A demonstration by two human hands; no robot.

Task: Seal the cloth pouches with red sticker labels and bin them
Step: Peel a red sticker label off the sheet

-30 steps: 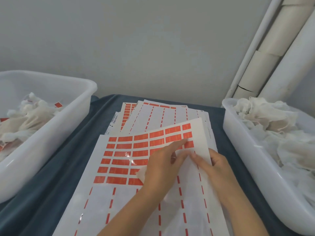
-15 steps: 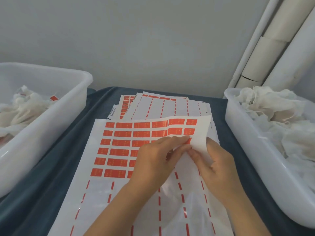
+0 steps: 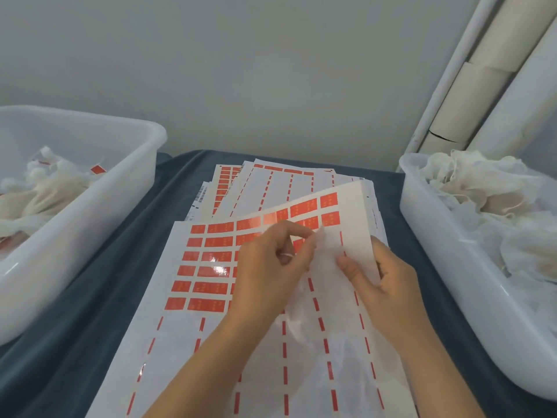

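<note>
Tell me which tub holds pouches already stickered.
The left tub: a red label shows on its pouches. The right tub holds only plain white cloth, no red visible.

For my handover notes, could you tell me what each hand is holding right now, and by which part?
The right hand grips the top sticker sheet by its lifted right edge. The left hand pinches at that sheet; whether it has a sticker cannot be told.
</note>
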